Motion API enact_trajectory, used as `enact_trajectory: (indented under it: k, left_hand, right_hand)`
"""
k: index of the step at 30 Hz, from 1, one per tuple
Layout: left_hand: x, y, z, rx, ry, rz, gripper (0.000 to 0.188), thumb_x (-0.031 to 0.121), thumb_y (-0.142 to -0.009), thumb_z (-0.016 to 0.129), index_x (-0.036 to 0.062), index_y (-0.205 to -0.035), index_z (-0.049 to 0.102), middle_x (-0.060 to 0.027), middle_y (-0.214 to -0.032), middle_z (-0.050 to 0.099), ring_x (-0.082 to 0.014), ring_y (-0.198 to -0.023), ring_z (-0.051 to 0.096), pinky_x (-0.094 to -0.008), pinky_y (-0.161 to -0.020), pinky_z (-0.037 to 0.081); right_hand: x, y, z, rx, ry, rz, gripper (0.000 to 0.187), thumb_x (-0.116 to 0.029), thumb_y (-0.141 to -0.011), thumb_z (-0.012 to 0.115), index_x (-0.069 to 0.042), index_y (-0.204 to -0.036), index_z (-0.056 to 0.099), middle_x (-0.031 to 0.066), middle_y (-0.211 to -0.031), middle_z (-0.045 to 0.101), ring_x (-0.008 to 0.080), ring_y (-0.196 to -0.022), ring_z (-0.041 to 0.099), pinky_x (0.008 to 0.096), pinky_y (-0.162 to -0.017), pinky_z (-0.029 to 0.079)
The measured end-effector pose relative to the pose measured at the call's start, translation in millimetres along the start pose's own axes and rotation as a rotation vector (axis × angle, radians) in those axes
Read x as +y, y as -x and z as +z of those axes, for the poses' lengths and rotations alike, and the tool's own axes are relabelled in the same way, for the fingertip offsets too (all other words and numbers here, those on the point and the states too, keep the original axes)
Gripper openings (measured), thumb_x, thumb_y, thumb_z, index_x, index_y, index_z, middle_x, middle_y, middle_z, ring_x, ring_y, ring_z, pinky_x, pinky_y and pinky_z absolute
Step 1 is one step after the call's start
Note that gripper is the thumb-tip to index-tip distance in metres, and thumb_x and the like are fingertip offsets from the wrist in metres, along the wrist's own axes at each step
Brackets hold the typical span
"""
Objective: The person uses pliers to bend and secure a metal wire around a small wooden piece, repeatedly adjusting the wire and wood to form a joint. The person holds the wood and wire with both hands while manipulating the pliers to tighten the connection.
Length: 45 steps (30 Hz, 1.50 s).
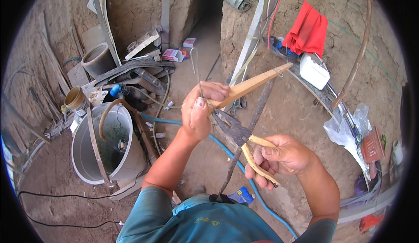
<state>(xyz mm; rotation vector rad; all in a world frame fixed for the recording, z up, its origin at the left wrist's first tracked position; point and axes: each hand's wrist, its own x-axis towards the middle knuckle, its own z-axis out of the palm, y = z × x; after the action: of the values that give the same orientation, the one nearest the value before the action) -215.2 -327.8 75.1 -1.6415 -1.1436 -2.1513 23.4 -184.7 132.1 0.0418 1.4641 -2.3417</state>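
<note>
My left hand [197, 114] is closed around the near end of a tapered light-wood strip [255, 82], which points up to the right. A thin bent wire [195, 62] rises above that hand in a narrow loop, and more wire is wound near the strip's far tip. My right hand [288, 155] grips the yellow handles of dark-jawed pliers [238, 133]. Their jaws reach the wood's near end beside my left thumb; whether they pinch wire there is too small to tell. A dark, thin branch [258, 104] runs behind the pliers, down toward my body.
At left stands a grey bucket [78, 149] of murky water with a hose over its rim. A blue hose [224, 146] crosses the dirt floor. Red cloth [305, 29] and a white container [314, 72] lie at the upper right. Black cable [65, 196] trails at lower left.
</note>
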Motion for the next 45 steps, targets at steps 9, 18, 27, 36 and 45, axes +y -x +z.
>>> enact_trajectory:
  k: [9, 18, 27, 36, 45]
  left_hand:
    - [-2.3, -1.1, 7.5, 0.004, 0.005, 0.066, 0.039, 0.022, -0.106, 0.04, -0.0046, -0.096, 0.066, -0.0196, -0.096, 0.07, -0.0354, -0.097, 0.071, -0.0484, -0.093, 0.056]
    - [7.1, -3.6, 24.9, -0.05, -0.09, 0.162, 0.034, 0.02, -0.105, 0.044, -0.0036, -0.096, 0.067, -0.0194, -0.097, 0.072, -0.0355, -0.095, 0.072, -0.0465, -0.089, 0.057]
    - [14.4, -7.9, 43.5, -0.043, -0.093, 0.153, 0.026, 0.014, -0.101, 0.049, -0.0039, -0.097, 0.067, -0.0184, -0.098, 0.072, -0.0356, -0.095, 0.071, -0.0451, -0.09, 0.057]
    - [12.8, -9.9, 53.1, -0.078, -0.122, 0.148, 0.025, 0.014, -0.102, 0.05, -0.004, -0.1, 0.067, -0.0185, -0.101, 0.072, -0.0365, -0.099, 0.07, -0.0448, -0.092, 0.056]
    - [4.2, -12.2, 49.6, -0.083, -0.068, 0.123, 0.03, 0.018, -0.106, 0.048, -0.0052, -0.101, 0.066, -0.0195, -0.102, 0.071, -0.0358, -0.1, 0.07, -0.0447, -0.093, 0.056]
  right_hand:
    - [-26.1, 8.8, 32.3, 0.325, 0.44, 0.148, 0.041, -0.04, -0.109, 0.061, 0.001, -0.113, 0.061, 0.0109, -0.095, 0.072, 0.0141, -0.069, 0.068, 0.0304, -0.057, 0.057]
    - [-27.0, 36.4, 63.9, 0.655, 1.632, -0.005, 0.032, -0.034, -0.097, 0.075, -0.006, -0.093, 0.06, 0.0143, -0.084, 0.066, 0.0334, -0.075, 0.071, 0.0431, -0.062, 0.053]
    - [-22.1, 55.2, 40.1, 0.964, 2.495, -0.604, 0.023, -0.016, -0.073, 0.073, -0.012, -0.077, 0.051, 0.0063, -0.08, 0.042, 0.024, -0.068, 0.054, 0.0392, -0.053, 0.041]
    - [18.8, 60.4, 41.0, 1.223, 2.401, -0.635, 0.02, -0.013, -0.075, 0.078, -0.01, -0.085, 0.061, 0.0093, -0.092, 0.058, 0.0274, -0.071, 0.063, 0.0441, -0.056, 0.047]
    - [44.9, 58.4, 57.3, 0.99, 0.85, -0.081, 0.031, -0.031, -0.1, 0.076, -0.002, -0.105, 0.066, 0.0097, -0.096, 0.069, 0.0229, -0.081, 0.071, 0.0385, -0.067, 0.057]
